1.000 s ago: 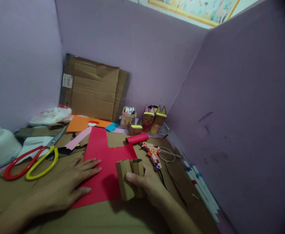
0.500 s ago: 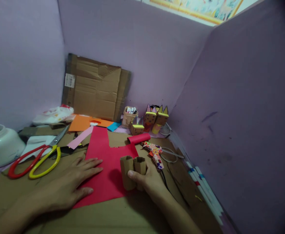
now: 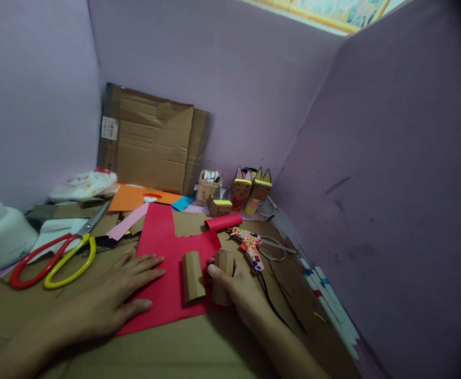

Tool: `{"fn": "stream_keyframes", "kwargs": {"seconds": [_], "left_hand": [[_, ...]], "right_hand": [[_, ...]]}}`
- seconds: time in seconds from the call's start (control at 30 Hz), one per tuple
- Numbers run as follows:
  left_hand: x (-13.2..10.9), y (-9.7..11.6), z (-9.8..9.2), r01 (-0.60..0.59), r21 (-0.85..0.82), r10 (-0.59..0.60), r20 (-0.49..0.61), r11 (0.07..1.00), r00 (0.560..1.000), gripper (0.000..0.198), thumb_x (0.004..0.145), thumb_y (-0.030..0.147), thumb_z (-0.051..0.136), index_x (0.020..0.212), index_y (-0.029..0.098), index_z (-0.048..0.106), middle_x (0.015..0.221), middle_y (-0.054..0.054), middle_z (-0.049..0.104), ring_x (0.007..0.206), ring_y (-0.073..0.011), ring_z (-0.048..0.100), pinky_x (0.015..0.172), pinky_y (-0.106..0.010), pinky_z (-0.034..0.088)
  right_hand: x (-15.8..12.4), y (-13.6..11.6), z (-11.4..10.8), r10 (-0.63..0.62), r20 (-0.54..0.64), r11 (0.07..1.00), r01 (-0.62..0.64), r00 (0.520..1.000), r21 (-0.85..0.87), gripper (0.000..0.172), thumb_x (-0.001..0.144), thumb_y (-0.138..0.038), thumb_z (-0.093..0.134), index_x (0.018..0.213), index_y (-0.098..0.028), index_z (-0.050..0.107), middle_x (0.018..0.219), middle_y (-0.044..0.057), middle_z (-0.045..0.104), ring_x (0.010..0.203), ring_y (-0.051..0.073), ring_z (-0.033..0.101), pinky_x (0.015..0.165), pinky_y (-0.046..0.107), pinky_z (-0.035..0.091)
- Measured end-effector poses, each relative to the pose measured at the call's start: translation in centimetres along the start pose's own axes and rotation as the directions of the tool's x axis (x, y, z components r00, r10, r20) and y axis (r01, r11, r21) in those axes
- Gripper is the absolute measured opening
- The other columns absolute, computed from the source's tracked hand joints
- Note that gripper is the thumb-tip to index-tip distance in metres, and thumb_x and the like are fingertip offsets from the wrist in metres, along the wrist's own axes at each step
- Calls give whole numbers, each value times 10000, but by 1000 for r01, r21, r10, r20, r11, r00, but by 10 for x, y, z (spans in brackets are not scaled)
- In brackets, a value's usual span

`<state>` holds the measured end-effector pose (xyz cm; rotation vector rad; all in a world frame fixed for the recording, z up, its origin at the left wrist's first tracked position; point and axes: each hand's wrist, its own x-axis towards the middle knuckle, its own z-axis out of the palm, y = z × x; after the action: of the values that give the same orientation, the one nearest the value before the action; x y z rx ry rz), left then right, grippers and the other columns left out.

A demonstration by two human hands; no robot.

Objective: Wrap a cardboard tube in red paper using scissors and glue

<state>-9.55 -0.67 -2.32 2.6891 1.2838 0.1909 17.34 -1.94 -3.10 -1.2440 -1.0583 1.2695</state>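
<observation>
The red paper sheet (image 3: 167, 273) lies flat on the cardboard-covered counter (image 3: 199, 347). The left hand (image 3: 114, 295) rests open on the sheet's left edge, fingers spread and pressing it down. A cardboard tube (image 3: 192, 276) lies on the sheet, free of both hands, between them. At the sheet's right edge the right hand (image 3: 240, 287) grips a second cardboard tube (image 3: 223, 276), thumb across its front. Beyond the sheet's right corner lies a patterned glue gun (image 3: 250, 247); left of the sheet lie scissors (image 3: 52, 255).
</observation>
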Motion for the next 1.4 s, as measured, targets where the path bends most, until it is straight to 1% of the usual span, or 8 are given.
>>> {"fn": "stream_keyframes", "kwargs": {"seconds": [0.17, 0.3, 0.47, 0.57, 0.77, 1.1, 1.23, 1.4], "left_hand": [[0, 1, -2, -13, 21, 13, 16, 1000, 1000, 502, 883, 520, 456, 1357, 357, 427, 1435, -28, 427, 1331, -312, 373, 1080, -586, 286], [-1, 2, -5, 3, 29, -4, 47, 1000, 999, 520, 875, 544, 444, 1357, 348, 431, 1439, -31, 409, 1336, -335, 349, 1058, -612, 301], [1, 5, -6, 32, 16, -33, 43, 999, 999, 508, 881, 545, 423, 1354, 362, 427, 1440, -18, 402, 1333, -325, 354, 1058, -626, 279], [2, 7, -6, 21, -4, -21, 26, 1000, 999, 506, 866, 535, 453, 1337, 350, 460, 1417, -33, 438, 1319, -339, 371, 1039, -626, 310], [2, 9, -9, 7, 24, -6, -39, 1000, 999, 474, 850, 511, 494, 1299, 361, 509, 1375, -36, 490, 1279, -355, 426, 1003, -594, 390], [-3, -7, 4, -106, -47, 96, -188, 993, 978, 469, 852, 485, 547, 1311, 410, 480, 1351, 5, 543, 1242, -255, 506, 1099, -448, 327], [-5, -18, 17, -111, -18, 106, -175, 994, 979, 505, 858, 467, 541, 1345, 440, 413, 1383, 29, 502, 1234, -261, 513, 1055, -438, 397], [-13, -29, 51, -77, 101, 96, -203, 992, 975, 622, 840, 500, 542, 1400, 468, 273, 1421, 32, 444, 1272, -303, 462, 1031, -529, 399]], "right_hand": [[6, 13, 0, -112, 34, 969, 102, 993, 223, 826, 527, -413, 831, 1247, -246, 462, 1290, 126, 556, 1217, 294, 503, 1009, 437, 390], [6, 7, 0, -143, 101, 965, 116, 985, 235, 692, 548, -349, 826, 1166, -246, 533, 1341, 122, 520, 1267, 279, 466, 1057, 437, 344], [13, -21, -31, -241, -135, 950, 205, 961, -237, 380, 647, -323, 691, 993, -180, 625, 1007, 105, 689, 943, 245, 642, 857, 370, 483], [20, -36, -60, -236, -268, 666, -46, 934, -745, 292, 800, -385, 506, 927, -177, 666, 909, 98, 715, 826, 224, 656, 699, 304, 470], [37, -40, -77, -92, -325, 500, -238, 941, -832, 233, 592, -424, 716, 596, -199, 658, 603, 77, 651, 687, 278, 622, 553, 296, 347], [37, -38, -77, 146, -301, 846, -276, 942, -456, 291, 660, -332, 609, 912, -189, 580, 674, -5, 593, 551, 139, 574, 479, 246, 480], [39, -62, -85, -36, -297, 957, -52, 954, -285, 425, 594, -372, 680, 951, -169, 568, 635, -16, 587, 492, 113, 524, 397, 190, 376], [79, -123, -95, -272, -346, 922, 140, 898, -362, 332, 535, -353, 696, 769, -183, 533, 452, -77, 475, 378, 76, 399, 349, 179, 276]]}}
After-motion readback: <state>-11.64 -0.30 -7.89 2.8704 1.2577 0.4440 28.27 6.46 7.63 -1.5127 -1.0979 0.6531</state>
